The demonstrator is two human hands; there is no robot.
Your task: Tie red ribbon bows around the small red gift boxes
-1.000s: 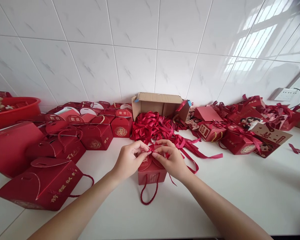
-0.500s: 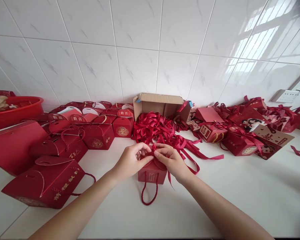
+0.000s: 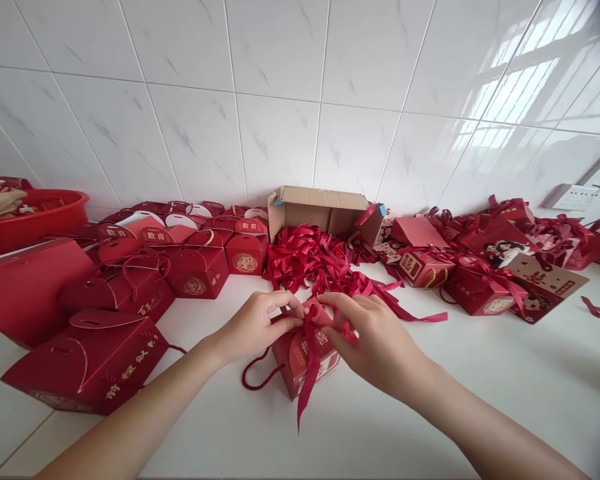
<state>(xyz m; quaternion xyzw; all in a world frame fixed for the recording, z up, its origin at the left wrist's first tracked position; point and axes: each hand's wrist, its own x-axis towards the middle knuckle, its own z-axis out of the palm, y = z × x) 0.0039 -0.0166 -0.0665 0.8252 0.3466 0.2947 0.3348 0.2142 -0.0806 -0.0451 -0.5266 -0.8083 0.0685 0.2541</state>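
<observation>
A small red gift box [image 3: 296, 363] with gold print stands on the counter between my hands, turned at an angle. Its twisted cord handle [image 3: 253, 387] loops out to the left. Dark red ribbon [image 3: 310, 363] runs over the box top, with one long tail hanging down the front. My left hand [image 3: 263, 327] pinches the ribbon at the top flap, thumb and forefinger together. My right hand [image 3: 370, 340] curls over the right side of the box, its fingers around ribbon there; the exact grip is partly hidden.
Behind the box lies a heap of loose red ribbons [image 3: 313, 260], spilling from an open cardboard carton [image 3: 325, 195]. Several red boxes [image 3: 195, 273] crowd the left, near a red basin [image 3: 65, 207]. Ribboned boxes [image 3: 485, 290] and cards [image 3: 540, 283] are at the right, below a power socket [image 3: 573, 197].
The gift box has turned, so its cord handle now points left and a printed side shows. A ribbon tail now hangs in front. My right hand has shifted to the box's right side.
</observation>
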